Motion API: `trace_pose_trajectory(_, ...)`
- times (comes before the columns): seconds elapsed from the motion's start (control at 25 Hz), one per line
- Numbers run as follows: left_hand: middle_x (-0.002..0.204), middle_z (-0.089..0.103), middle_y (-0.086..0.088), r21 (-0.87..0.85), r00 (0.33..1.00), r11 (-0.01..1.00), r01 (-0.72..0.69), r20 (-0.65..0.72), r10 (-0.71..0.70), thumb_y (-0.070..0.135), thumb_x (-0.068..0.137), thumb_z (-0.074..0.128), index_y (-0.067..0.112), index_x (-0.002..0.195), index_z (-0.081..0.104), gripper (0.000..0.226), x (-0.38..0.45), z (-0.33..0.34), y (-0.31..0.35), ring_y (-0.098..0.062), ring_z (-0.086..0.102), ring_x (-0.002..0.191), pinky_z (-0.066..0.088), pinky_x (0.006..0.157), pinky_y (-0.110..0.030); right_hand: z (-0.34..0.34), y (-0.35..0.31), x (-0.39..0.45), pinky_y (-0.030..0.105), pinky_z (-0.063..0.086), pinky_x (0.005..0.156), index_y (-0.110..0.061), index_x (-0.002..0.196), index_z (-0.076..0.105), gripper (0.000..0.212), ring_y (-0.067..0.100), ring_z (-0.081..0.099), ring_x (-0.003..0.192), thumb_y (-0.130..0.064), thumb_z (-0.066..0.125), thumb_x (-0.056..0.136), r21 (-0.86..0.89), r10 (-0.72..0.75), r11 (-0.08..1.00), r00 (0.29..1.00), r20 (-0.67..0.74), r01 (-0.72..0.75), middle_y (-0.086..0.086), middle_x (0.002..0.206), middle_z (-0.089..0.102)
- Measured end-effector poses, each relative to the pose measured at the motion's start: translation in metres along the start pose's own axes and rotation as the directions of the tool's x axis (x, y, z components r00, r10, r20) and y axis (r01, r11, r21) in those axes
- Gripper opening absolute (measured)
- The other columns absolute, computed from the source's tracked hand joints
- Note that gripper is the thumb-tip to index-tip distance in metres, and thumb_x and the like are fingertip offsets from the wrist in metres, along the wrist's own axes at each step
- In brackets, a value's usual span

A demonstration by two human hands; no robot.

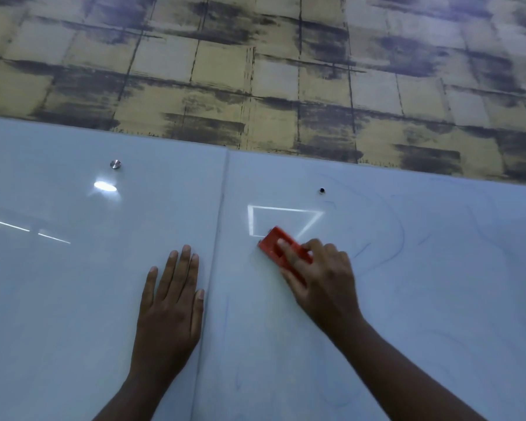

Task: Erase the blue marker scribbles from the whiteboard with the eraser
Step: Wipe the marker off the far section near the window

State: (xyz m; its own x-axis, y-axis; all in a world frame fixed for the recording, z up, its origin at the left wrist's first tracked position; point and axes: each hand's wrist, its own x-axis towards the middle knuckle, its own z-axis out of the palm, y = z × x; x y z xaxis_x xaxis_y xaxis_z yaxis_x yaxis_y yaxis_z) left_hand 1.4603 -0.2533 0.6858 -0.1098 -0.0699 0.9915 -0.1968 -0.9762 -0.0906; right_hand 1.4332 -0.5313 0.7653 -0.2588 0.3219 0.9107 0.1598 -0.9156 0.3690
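Note:
The glossy whiteboard (73, 284) fills the lower part of the view, made of two panels that meet at a vertical seam (217, 238). My right hand (322, 275) grips a red eraser (272, 246) and presses it flat on the right panel, just right of the seam. Faint blue marker scribbles (400, 238) curve across the right panel to the right of the eraser, and thinner blue traces (237, 384) run below it. My left hand (170, 308) lies flat on the left panel beside the seam, fingers spread, holding nothing.
A round metal mounting stud (115, 164) sits on the left panel and a dark hole (322, 190) on the right panel. Above the board is a wall with yellow and dark block-pattern wallpaper (255, 71). Bright light reflections (105, 186) show on the board.

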Motion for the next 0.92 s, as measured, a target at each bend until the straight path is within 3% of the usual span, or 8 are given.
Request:
trace_pose_trajectory(0.16, 0.175, 0.025, -0.01, -0.002, 1.0, 1.0, 0.018, 0.015, -0.018, 0.025, 0.108, 0.035, 0.004, 0.165, 0.03, 0.061, -0.012, -0.004, 0.003, -0.028, 0.024, 0.162, 0.023, 0.129, -0.058, 0.003, -0.001, 0.003, 0.039, 0.045, 0.072, -0.02, 0.143, 0.06, 0.065, 0.027, 0.057, 0.083, -0.038, 0.081, 0.084, 0.078, 0.27, 0.96, 0.963, 0.012, -0.27, 0.002, 0.102, 0.063)
trace_pose_trajectory(0.24, 0.175, 0.025, -0.01, 0.004, 1.0, 1.0, 0.019, 0.022, -0.019, 0.025, 0.108, 0.036, 0.005, 0.165, 0.03, 0.061, -0.016, -0.004, 0.004, -0.028, 0.023, 0.162, 0.022, 0.129, -0.057, 0.003, -0.017, -0.003, 0.04, 0.046, 0.073, -0.019, 0.138, 0.064, 0.063, 0.027, 0.056, 0.085, -0.038, 0.082, 0.081, 0.137, 0.277, 0.95, 0.96, 0.037, -0.28, 0.0, 0.103, 0.062)
trace_pose_trajectory(0.4, 0.175, 0.025, -0.01, 0.001, 0.999, 1.0, 0.023, 0.029, -0.023, 0.026, 0.108, 0.035, 0.005, 0.164, 0.031, 0.06, -0.027, -0.005, 0.004, -0.029, 0.024, 0.162, 0.023, 0.129, -0.058, -0.005, -0.053, -0.032, 0.039, 0.044, 0.07, -0.019, 0.134, 0.067, 0.061, 0.026, 0.055, 0.085, -0.043, 0.075, 0.079, 0.228, 0.028, 0.972, 0.994, 0.107, -0.052, -0.003, 0.103, 0.06)
trace_pose_trajectory(0.68, 0.175, 0.022, -0.011, -0.009, 0.996, 1.0, 0.023, 0.085, -0.022, 0.027, 0.109, 0.033, 0.004, 0.165, 0.029, 0.061, -0.048, -0.014, 0.005, -0.029, 0.021, 0.163, 0.022, 0.129, -0.059, -0.022, -0.06, -0.054, 0.037, 0.042, 0.066, -0.018, 0.137, 0.063, 0.059, 0.025, 0.055, 0.082, -0.045, 0.073, 0.085, 0.201, -0.307, 0.942, 0.934, 0.18, 0.271, -0.001, 0.105, 0.063)
trace_pose_trajectory(0.76, 0.175, 0.023, -0.011, -0.008, 0.996, 1.0, 0.025, 0.085, -0.024, 0.026, 0.109, 0.032, 0.004, 0.165, 0.03, 0.06, -0.052, -0.015, 0.006, -0.029, 0.022, 0.162, 0.023, 0.129, -0.059, -0.023, -0.042, -0.045, 0.038, 0.043, 0.066, -0.019, 0.137, 0.064, 0.061, 0.027, 0.056, 0.083, -0.044, 0.075, 0.082, 0.162, -0.26, 0.959, 0.95, 0.17, 0.234, 0.0, 0.104, 0.064)
trace_pose_trajectory(0.92, 0.175, 0.023, -0.01, -0.002, 0.996, 1.0, 0.02, 0.087, -0.02, 0.025, 0.109, 0.034, 0.004, 0.165, 0.029, 0.06, -0.059, -0.018, 0.006, -0.03, 0.023, 0.162, 0.023, 0.129, -0.059, -0.024, 0.006, -0.043, 0.04, 0.047, 0.067, -0.021, 0.134, 0.069, 0.062, 0.03, 0.061, 0.083, -0.039, 0.086, 0.077, 0.093, 0.075, 0.992, 0.993, 0.091, -0.083, 0.001, 0.101, 0.066)
